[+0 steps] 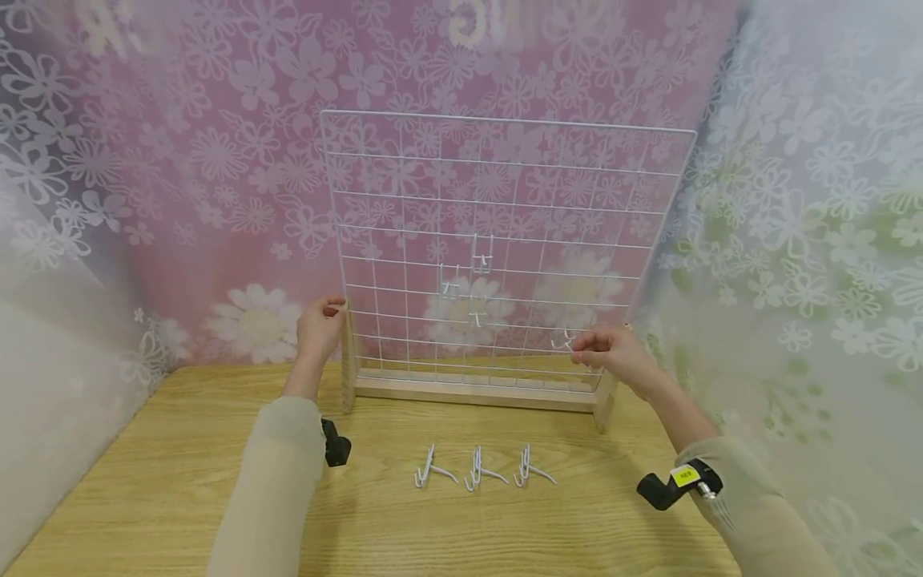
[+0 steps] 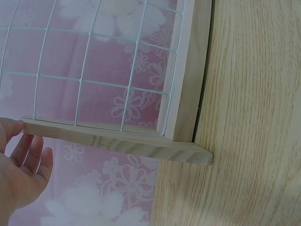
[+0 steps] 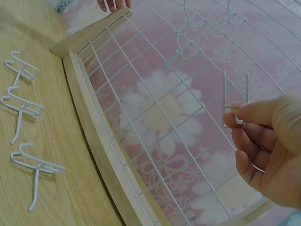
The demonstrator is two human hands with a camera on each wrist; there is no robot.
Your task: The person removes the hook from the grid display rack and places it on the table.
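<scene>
A white wire grid panel (image 1: 505, 121) stands upright in a wooden stand (image 1: 476, 393). At the left side, my left hand (image 1: 320, 327) pinches the top of the stand's left post (image 2: 117, 144) between thumb and fingers. My right hand (image 1: 616, 357) pinches a white wire hook (image 3: 226, 107) in front of the panel's lower right; the thumb and index finger cover its prong. Three similar hooks hang near the panel's middle: an upper hook (image 1: 482, 260), a left hook (image 1: 449, 288) and a lower hook (image 1: 476, 318).
Three more white hooks lie in a row on the wooden table (image 1: 389, 521) before the stand: a left one (image 1: 430, 465), a middle one (image 1: 479, 471) and a right one (image 1: 527, 466). A pink flowered backdrop (image 1: 238, 200) rises behind the panel.
</scene>
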